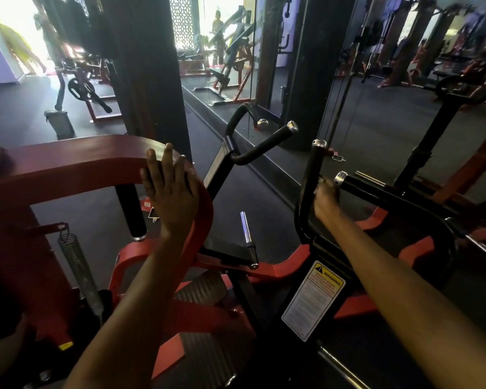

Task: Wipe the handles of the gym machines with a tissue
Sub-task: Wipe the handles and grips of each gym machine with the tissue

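Observation:
My left hand (171, 189) lies flat with straight fingers on the curved red frame arm (76, 161) of the gym machine. My right hand (324, 199) curls round the upright black handle (312, 169) with a chrome end cap, just beside a second black handle (362, 189) that runs off to the right. No tissue shows; anything inside the right hand's grip is hidden. Another black handle (267, 141) rises further back in the middle, and a short one (131, 211) hangs under the red arm.
A chrome weight peg (247, 234) sticks up between my arms. A white warning label (313, 299) sits on the black post below. A steel spring (79, 268) hangs at the left. A mirror wall (390, 94) runs along the right, a dark pillar (149, 66) stands behind.

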Motion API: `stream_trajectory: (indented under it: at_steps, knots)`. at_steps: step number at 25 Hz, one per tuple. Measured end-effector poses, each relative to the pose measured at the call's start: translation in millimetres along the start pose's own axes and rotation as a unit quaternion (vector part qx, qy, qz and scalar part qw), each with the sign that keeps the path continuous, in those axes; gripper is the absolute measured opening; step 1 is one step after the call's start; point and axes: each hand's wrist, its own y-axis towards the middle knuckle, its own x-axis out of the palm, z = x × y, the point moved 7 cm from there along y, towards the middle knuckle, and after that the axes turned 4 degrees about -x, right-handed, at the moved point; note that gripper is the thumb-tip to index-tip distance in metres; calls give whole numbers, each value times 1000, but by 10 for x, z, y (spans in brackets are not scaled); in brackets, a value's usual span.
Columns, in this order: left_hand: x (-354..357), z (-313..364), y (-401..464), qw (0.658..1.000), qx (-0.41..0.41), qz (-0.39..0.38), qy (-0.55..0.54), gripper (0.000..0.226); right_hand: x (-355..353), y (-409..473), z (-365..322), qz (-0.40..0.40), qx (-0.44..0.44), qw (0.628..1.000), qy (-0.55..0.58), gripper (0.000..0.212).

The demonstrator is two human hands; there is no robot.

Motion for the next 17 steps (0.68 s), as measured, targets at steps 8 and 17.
stream_trajectory:
  at_steps: [8,17]
  knots:
    - [-2,2,-13,1000,-11,-2,-2,40,3,-177,-166,63,-66,992,-87,39]
    - [-132,1,158,999,-1,-34,-17,34,172,-617,-577,70,-441,856,-260,39]
